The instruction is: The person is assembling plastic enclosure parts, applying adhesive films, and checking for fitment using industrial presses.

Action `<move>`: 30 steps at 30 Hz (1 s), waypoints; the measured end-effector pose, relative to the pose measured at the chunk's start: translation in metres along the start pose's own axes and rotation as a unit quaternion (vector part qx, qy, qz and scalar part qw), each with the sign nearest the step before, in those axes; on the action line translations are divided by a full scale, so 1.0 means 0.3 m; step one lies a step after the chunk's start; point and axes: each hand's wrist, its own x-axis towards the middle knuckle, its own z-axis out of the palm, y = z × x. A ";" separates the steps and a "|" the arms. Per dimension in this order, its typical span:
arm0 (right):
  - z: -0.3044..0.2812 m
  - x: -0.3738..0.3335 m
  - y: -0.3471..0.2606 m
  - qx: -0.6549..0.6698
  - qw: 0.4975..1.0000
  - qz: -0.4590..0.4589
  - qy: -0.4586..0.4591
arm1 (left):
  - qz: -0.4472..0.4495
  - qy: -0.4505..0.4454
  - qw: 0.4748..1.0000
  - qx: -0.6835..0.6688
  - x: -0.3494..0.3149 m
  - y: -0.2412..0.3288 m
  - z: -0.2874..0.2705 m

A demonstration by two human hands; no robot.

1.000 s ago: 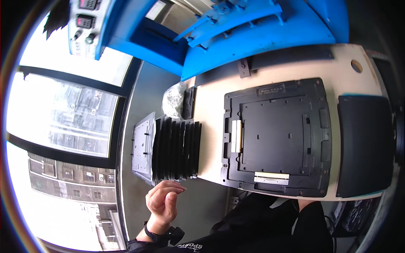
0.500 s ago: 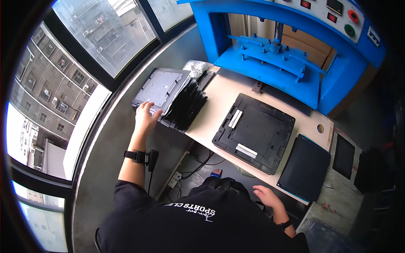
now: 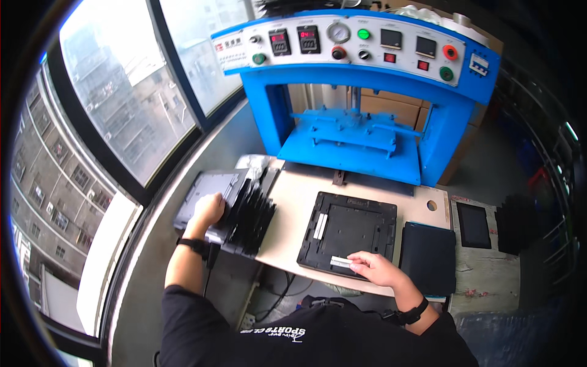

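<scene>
My left hand (image 3: 211, 209) lies at the left on the top grey plastic panel (image 3: 205, 194) of a stack, its fingers curled down at the panel's right edge; the fingertips are hidden. Thin black sheets (image 3: 252, 217) fan out from the stack's right side. My right hand (image 3: 380, 270) reaches over the near edge of a square black plastic fixture (image 3: 358, 229). Thumb and forefinger close round the right end of a short white bar (image 3: 340, 262), which lies in the fixture. Another white bar (image 3: 320, 226) sits along the fixture's left side.
A blue press (image 3: 351, 150) with a control panel (image 3: 293, 46) stands behind the wooden tabletop (image 3: 290, 192). Dark flat panels (image 3: 428, 257) lie right of the fixture. Farther right is a dark rectangular plate (image 3: 474, 225). Windows (image 3: 122, 92) line the left side.
My right hand has risen from beside my body to the white bar on the fixture. My left hand has moved from the panel's near edge onto its right part, fingers now curled. The view has tilted up.
</scene>
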 end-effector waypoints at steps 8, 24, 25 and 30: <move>-0.045 0.172 -0.136 0.046 0.997 -0.061 0.003 | 0.102 0.142 0.940 -0.294 -0.076 0.299 -0.561; -0.183 -0.336 0.108 0.525 0.800 -0.051 0.286 | 0.024 -0.396 0.526 -0.752 -0.222 0.712 -0.103; -0.186 -0.351 0.127 0.512 0.804 -0.049 0.298 | 0.015 -0.456 0.392 -0.799 -0.228 0.780 -0.065; -0.235 -0.292 0.140 0.390 0.847 -0.062 0.355 | -0.090 -0.462 0.367 -0.803 -0.194 1.064 0.043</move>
